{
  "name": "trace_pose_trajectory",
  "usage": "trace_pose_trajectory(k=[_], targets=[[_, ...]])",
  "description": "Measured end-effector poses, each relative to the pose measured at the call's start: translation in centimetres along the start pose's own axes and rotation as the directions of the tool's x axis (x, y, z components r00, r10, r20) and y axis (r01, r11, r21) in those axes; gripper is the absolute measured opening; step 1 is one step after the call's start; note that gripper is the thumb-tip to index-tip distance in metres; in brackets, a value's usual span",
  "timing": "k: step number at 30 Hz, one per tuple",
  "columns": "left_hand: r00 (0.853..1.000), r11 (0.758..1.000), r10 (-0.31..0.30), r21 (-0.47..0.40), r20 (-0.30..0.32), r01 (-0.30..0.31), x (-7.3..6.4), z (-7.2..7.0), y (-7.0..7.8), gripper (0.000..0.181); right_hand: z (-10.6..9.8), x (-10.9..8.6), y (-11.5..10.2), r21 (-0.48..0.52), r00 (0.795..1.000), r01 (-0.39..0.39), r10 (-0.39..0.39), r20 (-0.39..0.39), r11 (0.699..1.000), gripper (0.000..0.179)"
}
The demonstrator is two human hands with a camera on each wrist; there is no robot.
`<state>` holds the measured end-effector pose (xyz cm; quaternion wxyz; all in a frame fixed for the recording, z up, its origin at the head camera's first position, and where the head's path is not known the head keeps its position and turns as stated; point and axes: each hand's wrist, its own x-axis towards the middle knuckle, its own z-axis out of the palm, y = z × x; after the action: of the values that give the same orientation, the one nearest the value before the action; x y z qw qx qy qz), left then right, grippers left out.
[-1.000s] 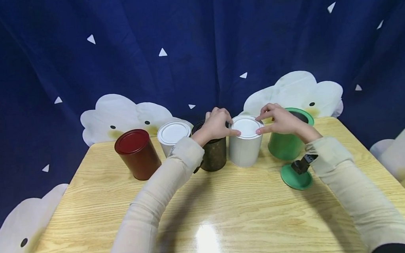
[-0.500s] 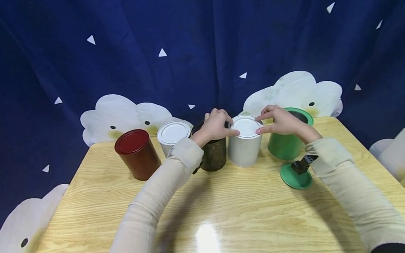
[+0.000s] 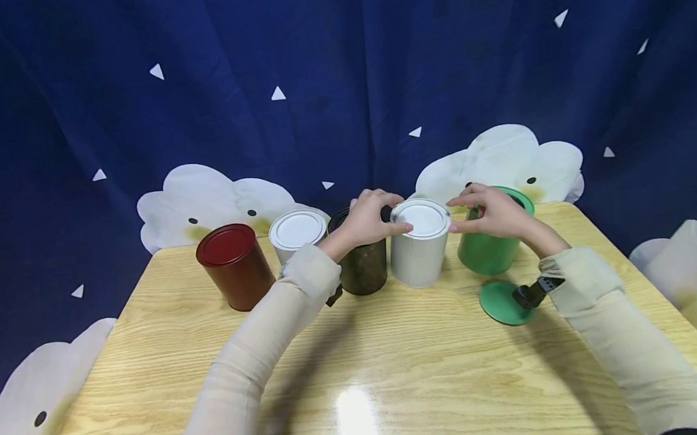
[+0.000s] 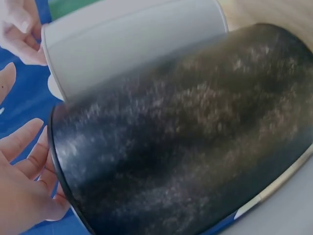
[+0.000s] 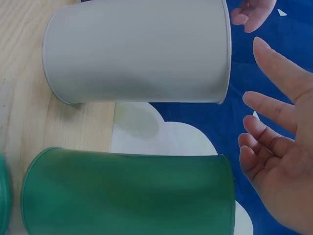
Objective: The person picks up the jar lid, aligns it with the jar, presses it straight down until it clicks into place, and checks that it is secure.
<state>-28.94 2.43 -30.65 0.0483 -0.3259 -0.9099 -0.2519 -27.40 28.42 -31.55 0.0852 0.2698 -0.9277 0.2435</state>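
A white can (image 3: 419,260) stands upright with a white lid (image 3: 422,218) on top. My left hand (image 3: 368,219) is at the lid's left edge, above a dark mottled can (image 3: 363,271); its thumb tip overlaps the rim in the head view. Spread left fingers (image 4: 22,142) show near the dark can's rim in the left wrist view. To the right of the white can, my right hand (image 3: 496,214) hovers with fingers parted, in front of a green can (image 3: 488,251). The right wrist view shows a gap between those fingers (image 5: 274,110) and the white can (image 5: 137,54).
A dark red can (image 3: 245,280) with its lid stands at the left, beside a second lidded white can (image 3: 297,228) partly hidden by my left arm. A green lid (image 3: 499,303) lies on the wooden table (image 3: 410,376) before the green can. A blue curtain (image 3: 325,76) hangs behind.
My right hand has drawn back to the right, off the white lid's edge, and its wrist has shifted outward. The left hand stays at nearly the same place.
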Motion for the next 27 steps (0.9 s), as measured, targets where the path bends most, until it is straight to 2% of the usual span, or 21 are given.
trace_pose_trajectory(k=[8,13,16,23,27], targets=[[0.997,0.996,0.070,-0.050,-0.034,-0.072,-1.5,0.4,0.8,0.054,-0.7,-1.9,0.0,0.010,0.994,0.070,-0.069,-0.085,0.998,0.043],[0.994,0.992,0.101,-0.074,-0.050,-0.104,-2.3,0.5,1.3,0.056,-1.4,-3.3,0.0,0.061,0.996,0.054,-0.050,-0.074,0.997,0.043],[0.992,0.990,0.112,-0.081,-0.062,-0.117,-2.7,0.6,1.6,0.059,-1.7,-4.2,0.1,0.060,0.996,0.041,-0.036,-0.076,0.997,0.044],[0.986,0.982,0.143,-0.115,-0.084,-0.152,-3.6,0.8,2.2,0.062,-2.4,-6.1,0.5,0.017,0.988,0.119,-0.116,-0.100,0.993,0.042],[0.983,0.975,0.158,-0.141,-0.096,-0.170,-4.0,0.9,2.6,0.063,-2.7,-7.2,0.6,0.002,0.986,0.131,-0.130,-0.106,0.991,0.043]])
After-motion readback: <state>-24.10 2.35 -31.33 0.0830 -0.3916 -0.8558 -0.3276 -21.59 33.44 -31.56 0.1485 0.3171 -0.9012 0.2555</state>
